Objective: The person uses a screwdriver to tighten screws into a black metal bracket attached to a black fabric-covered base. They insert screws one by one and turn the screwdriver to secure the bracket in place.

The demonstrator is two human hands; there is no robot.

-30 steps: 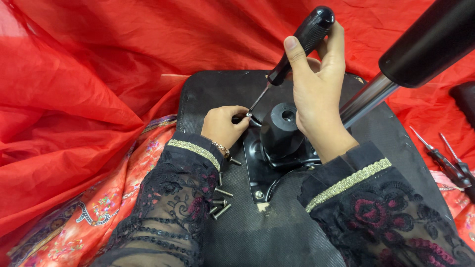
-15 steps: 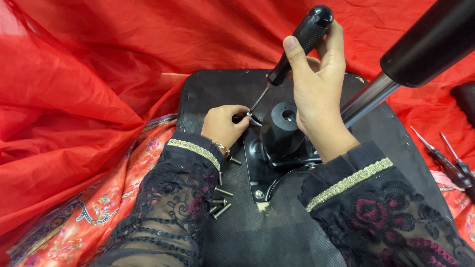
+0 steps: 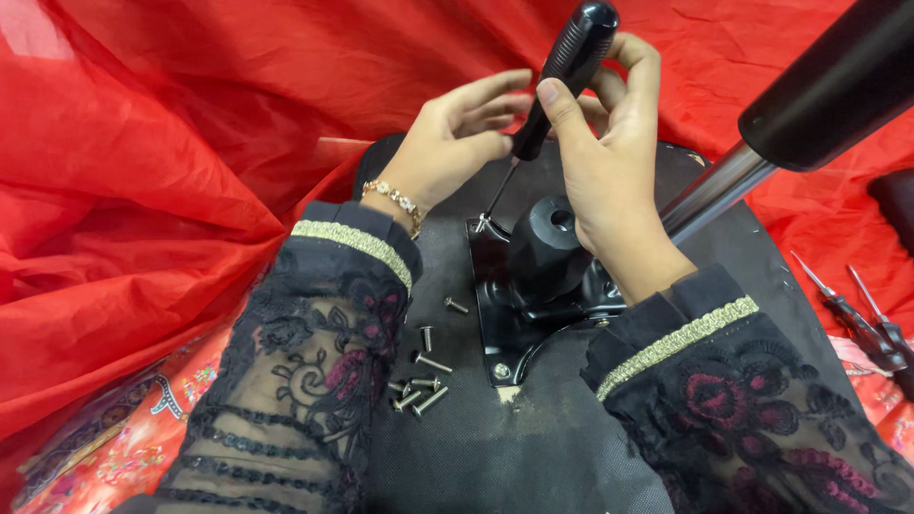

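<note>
Our right hand grips the black screwdriver, tip apparently seated in a screw on the black metal bracket below. Our left hand, fingers loosely spread, touches its shaft. Loose screws lie beneath the left wrist.

We cannot see the tip of the black-handled screwdriver clearly where it meets the black metal mounting plate. The right hand covers part of that plate. The black padded cylinder runs off the top right edge. The two dark-handled tools are cut off at the right edge.
</note>
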